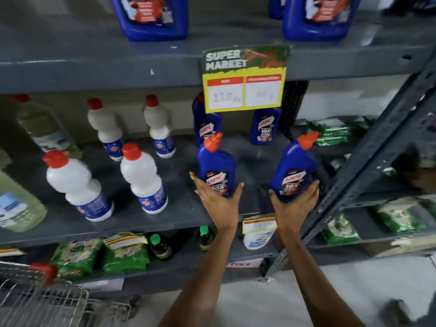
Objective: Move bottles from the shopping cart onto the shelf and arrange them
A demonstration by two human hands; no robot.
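Two blue toilet-cleaner bottles with orange caps stand at the front of the grey middle shelf [165,215]. My left hand [218,201] cups the base of the left blue bottle [215,164], fingers spread on both sides of it. My right hand [295,206] wraps the bottom of the right blue bottle [295,166], which leans slightly right. Two more blue bottles [265,126] stand behind them, partly hidden by a price sign. The wire shopping cart [47,303] shows at the bottom left corner.
Several white bottles with red caps [141,178] stand left of the blue ones. A yellow price sign [244,79] hangs from the shelf above. Large blue jugs [153,17] sit on the top shelf. A slanted metal upright [368,161] stands right. Green packets fill lower shelves.
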